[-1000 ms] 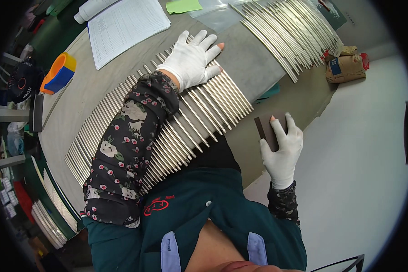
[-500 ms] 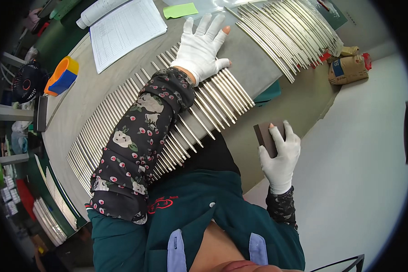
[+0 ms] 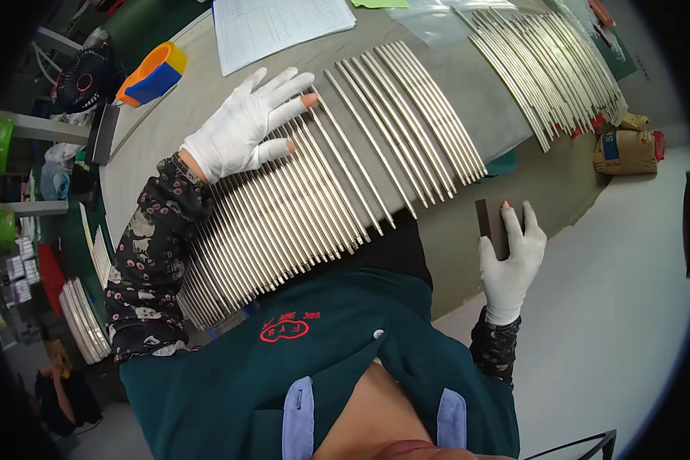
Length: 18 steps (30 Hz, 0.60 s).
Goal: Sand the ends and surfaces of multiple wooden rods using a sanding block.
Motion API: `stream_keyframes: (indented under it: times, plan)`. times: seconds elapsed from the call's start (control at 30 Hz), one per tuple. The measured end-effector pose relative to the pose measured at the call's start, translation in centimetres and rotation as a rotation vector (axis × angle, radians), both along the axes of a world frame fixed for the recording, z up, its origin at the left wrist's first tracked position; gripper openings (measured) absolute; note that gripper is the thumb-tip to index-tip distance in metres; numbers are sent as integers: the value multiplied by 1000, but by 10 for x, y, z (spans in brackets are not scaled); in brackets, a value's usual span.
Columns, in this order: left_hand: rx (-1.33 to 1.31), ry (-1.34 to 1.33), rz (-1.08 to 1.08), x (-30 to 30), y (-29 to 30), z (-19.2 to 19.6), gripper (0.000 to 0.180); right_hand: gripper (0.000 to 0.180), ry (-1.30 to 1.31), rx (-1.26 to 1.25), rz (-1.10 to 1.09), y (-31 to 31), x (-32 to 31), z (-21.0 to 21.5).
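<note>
A long row of thin silvery metal rods [image 3: 291, 218] lies side by side on the grey table [image 3: 161, 142] in front of me. My left hand [image 3: 241, 126], in a white glove with bare thumb and index fingertips, rests flat or hovers over the far ends of the rods; contact is unclear. Its fingers are stretched out and hold nothing. To the right of the hand the rods lie more spaced, then close up again in a tight group [image 3: 429, 107]. Off the table's near edge, my gloved right hand [image 3: 514, 264] grips a dark brown flat block [image 3: 494, 222].
Another pile of rods [image 3: 548, 77] lies at the far right, near a brown paper sack [image 3: 629, 152]. Ruled paper sheets [image 3: 276, 27] and a blue, orange and yellow holder [image 3: 153, 74] lie on the table's far side. A black fan [image 3: 84, 80] stands at the left.
My left hand has moved left along the rods, uncovering those in the middle. The view has shifted; my right hand still grips the brown block.
</note>
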<state>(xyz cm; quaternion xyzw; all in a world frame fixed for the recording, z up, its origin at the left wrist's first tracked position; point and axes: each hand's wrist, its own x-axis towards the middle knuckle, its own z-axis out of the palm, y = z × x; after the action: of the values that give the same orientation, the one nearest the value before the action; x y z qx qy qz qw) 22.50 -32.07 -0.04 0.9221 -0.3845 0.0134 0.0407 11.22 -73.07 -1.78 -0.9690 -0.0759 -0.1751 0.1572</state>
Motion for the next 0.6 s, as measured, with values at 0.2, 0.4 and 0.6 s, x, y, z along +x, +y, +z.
stream_keyframes:
  times: [0.2,0.4,0.6]
  plan:
    - [95,-26,4,-14,-8,-21,68,57,-8,-14,43,11,2,3]
    - [94,-107,25,7,-36,-27,66,58,14,10,80,23,-9,11]
    - [99,-136,35,16,-45,-29,64,61,135,-8,246,55,-31,19]
